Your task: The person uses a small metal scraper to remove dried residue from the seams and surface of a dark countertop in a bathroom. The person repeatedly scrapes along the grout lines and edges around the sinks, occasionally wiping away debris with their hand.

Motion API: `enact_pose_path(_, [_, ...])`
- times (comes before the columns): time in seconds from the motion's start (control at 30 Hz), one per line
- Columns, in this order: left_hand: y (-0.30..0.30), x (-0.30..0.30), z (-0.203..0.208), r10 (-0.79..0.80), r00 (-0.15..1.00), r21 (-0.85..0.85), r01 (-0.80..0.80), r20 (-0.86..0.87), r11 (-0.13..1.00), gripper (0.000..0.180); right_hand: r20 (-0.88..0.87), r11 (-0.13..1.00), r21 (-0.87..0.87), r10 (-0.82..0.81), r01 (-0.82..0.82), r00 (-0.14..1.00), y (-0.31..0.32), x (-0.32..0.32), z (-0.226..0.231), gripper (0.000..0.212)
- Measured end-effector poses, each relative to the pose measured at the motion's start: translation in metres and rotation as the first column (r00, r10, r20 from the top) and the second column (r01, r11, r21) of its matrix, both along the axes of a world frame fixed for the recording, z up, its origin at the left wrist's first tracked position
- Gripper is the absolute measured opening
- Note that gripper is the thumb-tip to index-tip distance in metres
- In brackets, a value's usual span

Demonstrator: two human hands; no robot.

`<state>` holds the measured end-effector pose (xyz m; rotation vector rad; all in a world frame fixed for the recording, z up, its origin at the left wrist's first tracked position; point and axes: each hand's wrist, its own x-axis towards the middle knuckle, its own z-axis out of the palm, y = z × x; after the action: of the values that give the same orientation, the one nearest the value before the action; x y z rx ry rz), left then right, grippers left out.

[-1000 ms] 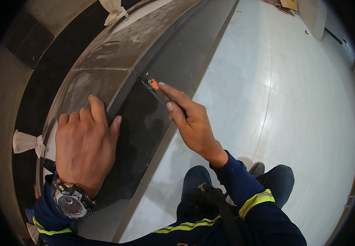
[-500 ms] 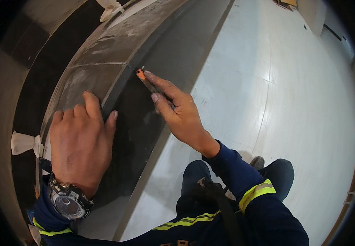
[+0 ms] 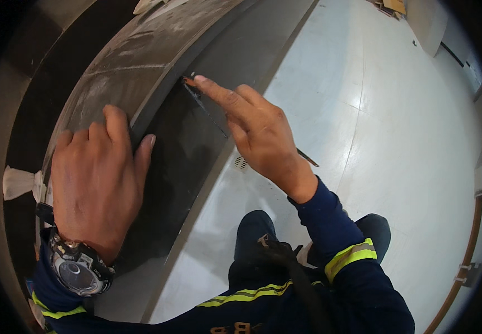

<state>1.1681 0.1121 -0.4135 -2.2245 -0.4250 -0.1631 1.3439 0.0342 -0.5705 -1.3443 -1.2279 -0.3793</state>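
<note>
My left hand (image 3: 97, 181), with a watch on its wrist, lies palm down over the edge of a brown stone-like slab (image 3: 99, 89). Its fingers rest on the top, and its thumb hangs over the dark front face (image 3: 166, 161). Within my right hand (image 3: 263, 131) is a slim tool with an orange end (image 3: 190, 82). My index finger stretches along it, and a thin dark rod shows behind the hand. The orange end touches or nearly touches the front face, at the top of a dark, rough-edged seam (image 3: 210, 114). The tool's exact kind is unclear.
A pale seam (image 3: 127, 68) crosses the slab's top. White bunched wrapping (image 3: 19, 182) sits at the left. Glossy white floor tiles (image 3: 330, 100) spread to the right, with a small slotted drain cover (image 3: 241, 162) by the base. Cardboard pieces (image 3: 392, 6) lie at the far end.
My right hand has turned and its index finger now extends farther along the tool. The dark seam below the tool's end has come into sight. My left hand stays on the slab.
</note>
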Motion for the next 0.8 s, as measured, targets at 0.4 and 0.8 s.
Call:
enact_pose_path(0.4, [-0.001, 0.003, 0.001, 0.078, 0.997, -0.089, -0.077, 0.001, 0.993, 0.044, -0.135, 0.935, -0.344, -0.143, 0.089, 0.980, -0.022, -0.030, -0.079, 0.062])
enact_pose_path(0.8, [0.004, 0.003, -0.005, 0.008, 1.000, 0.003, -0.008, 0.022, 1.000, 0.043, -0.533, 0.972, -0.204, -0.013, -0.114, 0.846, -0.044, -0.042, -0.130, 0.041])
